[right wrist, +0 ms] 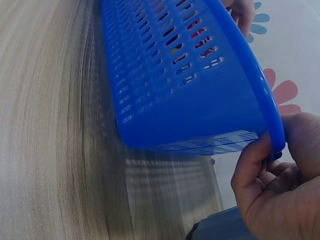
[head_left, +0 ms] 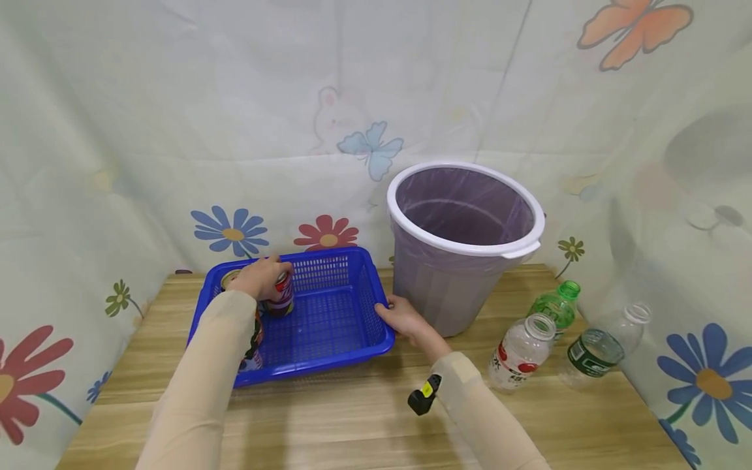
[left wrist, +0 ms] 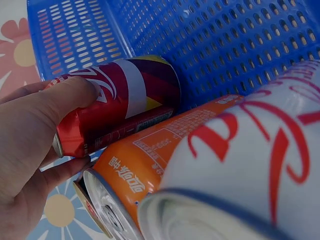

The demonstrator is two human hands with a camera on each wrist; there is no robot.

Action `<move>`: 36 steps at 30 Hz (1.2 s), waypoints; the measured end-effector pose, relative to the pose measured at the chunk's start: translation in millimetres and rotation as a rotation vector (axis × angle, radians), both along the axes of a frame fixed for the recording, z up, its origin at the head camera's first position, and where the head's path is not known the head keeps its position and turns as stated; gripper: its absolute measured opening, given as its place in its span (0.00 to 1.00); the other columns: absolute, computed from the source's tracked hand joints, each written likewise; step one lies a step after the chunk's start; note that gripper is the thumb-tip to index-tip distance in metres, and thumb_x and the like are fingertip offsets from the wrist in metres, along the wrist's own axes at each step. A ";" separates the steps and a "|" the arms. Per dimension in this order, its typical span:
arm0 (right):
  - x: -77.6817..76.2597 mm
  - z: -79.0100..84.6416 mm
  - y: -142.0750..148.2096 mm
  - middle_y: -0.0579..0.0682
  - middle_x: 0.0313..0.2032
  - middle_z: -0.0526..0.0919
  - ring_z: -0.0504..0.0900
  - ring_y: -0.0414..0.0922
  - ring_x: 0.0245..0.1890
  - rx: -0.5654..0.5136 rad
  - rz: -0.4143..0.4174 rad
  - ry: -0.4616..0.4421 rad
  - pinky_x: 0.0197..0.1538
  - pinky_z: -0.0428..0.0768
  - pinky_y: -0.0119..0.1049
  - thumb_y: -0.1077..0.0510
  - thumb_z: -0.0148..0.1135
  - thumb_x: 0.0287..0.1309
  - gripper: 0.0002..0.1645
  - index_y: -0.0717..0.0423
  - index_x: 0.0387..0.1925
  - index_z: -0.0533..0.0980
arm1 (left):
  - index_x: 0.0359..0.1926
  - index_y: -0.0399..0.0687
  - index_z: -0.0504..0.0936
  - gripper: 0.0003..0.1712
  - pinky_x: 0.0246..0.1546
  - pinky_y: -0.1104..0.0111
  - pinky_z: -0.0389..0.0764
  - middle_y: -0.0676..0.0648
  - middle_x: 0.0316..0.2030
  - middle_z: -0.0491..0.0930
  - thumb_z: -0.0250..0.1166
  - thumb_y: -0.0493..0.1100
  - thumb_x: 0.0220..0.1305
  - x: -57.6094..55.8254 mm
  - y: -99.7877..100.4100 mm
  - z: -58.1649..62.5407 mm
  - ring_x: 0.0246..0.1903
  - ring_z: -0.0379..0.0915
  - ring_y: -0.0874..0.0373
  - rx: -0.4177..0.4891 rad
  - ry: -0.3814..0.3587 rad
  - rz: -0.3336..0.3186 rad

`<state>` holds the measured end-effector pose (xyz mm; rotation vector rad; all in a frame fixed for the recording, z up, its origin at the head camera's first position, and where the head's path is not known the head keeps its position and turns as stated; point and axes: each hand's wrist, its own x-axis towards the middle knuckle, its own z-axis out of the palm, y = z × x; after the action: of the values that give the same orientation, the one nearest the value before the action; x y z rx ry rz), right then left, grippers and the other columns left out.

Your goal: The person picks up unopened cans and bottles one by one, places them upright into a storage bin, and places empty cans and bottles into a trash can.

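A blue plastic basket [head_left: 317,326] with perforated sides sits on the wooden table. Inside it at the left, my left hand [head_left: 258,279] grips a red and purple soda can [head_left: 282,297], thumb and fingers round its end. Close beside that can, the left wrist view shows an orange can [left wrist: 145,155] and a white can with red script [left wrist: 240,150]. My right hand [head_left: 402,316] pinches the basket's right rim, its fingers curled at the edge in the right wrist view [right wrist: 277,185].
A grey trash bin [head_left: 446,287] with a white rim and a liner stands right of the basket. Farther right are a green bottle [head_left: 555,307], a clear bottle with a red-printed label [head_left: 519,356] and a clear bottle with a dark green label [head_left: 599,352]. Patterned cloth hangs behind.
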<state>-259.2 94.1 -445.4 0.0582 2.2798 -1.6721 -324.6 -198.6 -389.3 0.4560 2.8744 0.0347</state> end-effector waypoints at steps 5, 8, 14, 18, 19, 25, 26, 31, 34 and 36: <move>0.7 0.8 -0.8 0.64 0.38 0.81 0.83 0.54 0.33 0.009 -0.001 0.003 0.29 0.83 0.37 0.55 0.49 0.61 0.17 0.65 0.45 0.71 | 0.59 0.53 0.71 0.33 0.51 0.44 0.71 0.38 0.56 0.66 0.69 0.40 0.50 0.2 -0.2 1.7 0.53 0.65 0.41 0.010 -0.020 0.025; 1.0 1.0 -1.4 0.64 0.38 0.81 0.83 0.53 0.33 0.008 -0.007 0.000 0.29 0.83 0.37 0.55 0.49 0.61 0.16 0.65 0.44 0.71 | 0.60 0.52 0.70 0.33 0.52 0.44 0.70 0.37 0.57 0.66 0.68 0.40 0.51 -1.3 0.1 1.5 0.54 0.64 0.40 0.007 -0.028 0.026; 0.1 -0.6 -2.0 0.64 0.37 0.81 0.83 0.51 0.30 -0.005 -0.014 0.009 0.28 0.83 0.37 0.56 0.49 0.61 0.16 0.65 0.43 0.71 | 0.60 0.51 0.69 0.32 0.52 0.45 0.71 0.36 0.55 0.66 0.67 0.40 0.52 -4.3 0.1 0.4 0.53 0.65 0.40 -0.019 -0.024 0.005; -0.4 -1.0 -1.7 0.64 0.37 0.81 0.83 0.51 0.30 -0.008 -0.013 0.012 0.28 0.83 0.37 0.56 0.49 0.61 0.16 0.65 0.44 0.71 | 0.60 0.49 0.69 0.32 0.52 0.45 0.71 0.35 0.54 0.66 0.67 0.40 0.53 -4.1 0.4 1.1 0.52 0.65 0.39 -0.031 -0.028 -0.006; -0.4 -1.2 -1.5 0.64 0.37 0.81 0.83 0.51 0.30 -0.010 -0.012 0.010 0.28 0.83 0.37 0.56 0.49 0.61 0.16 0.65 0.44 0.71 | 0.60 0.49 0.68 0.32 0.52 0.45 0.70 0.35 0.54 0.66 0.67 0.40 0.53 -3.8 0.6 1.1 0.53 0.65 0.38 -0.031 -0.031 -0.005; 0.3 -0.7 -0.7 0.65 0.37 0.80 0.84 0.52 0.31 -0.019 -0.007 0.002 0.28 0.83 0.38 0.56 0.50 0.61 0.17 0.66 0.46 0.71 | 0.60 0.49 0.68 0.32 0.53 0.44 0.69 0.34 0.56 0.65 0.66 0.41 0.54 -2.5 1.8 0.2 0.55 0.63 0.36 -0.029 -0.036 0.004; 0.5 -0.5 -0.6 0.65 0.37 0.80 0.83 0.53 0.31 -0.018 -0.006 0.002 0.29 0.83 0.38 0.56 0.50 0.61 0.18 0.66 0.46 0.71 | 0.60 0.50 0.68 0.32 0.53 0.44 0.69 0.35 0.56 0.65 0.67 0.41 0.53 -2.4 1.9 0.0 0.56 0.63 0.36 -0.026 -0.034 0.004; 0.8 0.0 -0.2 0.66 0.38 0.80 0.83 0.55 0.33 -0.015 -0.008 0.002 0.29 0.83 0.39 0.56 0.49 0.61 0.18 0.66 0.46 0.70 | 0.60 0.50 0.69 0.32 0.52 0.44 0.70 0.35 0.55 0.66 0.68 0.41 0.52 -1.8 1.6 -1.0 0.55 0.63 0.37 -0.013 -0.023 0.012; 0.9 -0.3 0.0 0.66 0.38 0.80 0.83 0.56 0.34 -0.015 -0.005 0.004 0.29 0.83 0.39 0.56 0.49 0.62 0.18 0.66 0.47 0.70 | 0.59 0.50 0.69 0.32 0.50 0.44 0.72 0.36 0.53 0.66 0.68 0.41 0.52 -1.1 1.0 -1.3 0.52 0.65 0.38 -0.013 -0.015 0.010; 1.0 -0.8 0.2 0.66 0.39 0.80 0.83 0.57 0.35 -0.020 -0.002 0.004 0.29 0.83 0.39 0.56 0.49 0.62 0.18 0.66 0.47 0.70 | 0.59 0.50 0.69 0.32 0.49 0.45 0.72 0.36 0.53 0.67 0.68 0.41 0.51 0.0 1.3 -0.6 0.52 0.65 0.39 -0.014 -0.011 0.006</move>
<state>-258.2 94.3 -446.3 0.0534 2.2666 -1.6967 -324.6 -197.3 -389.9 0.4425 2.8635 0.0175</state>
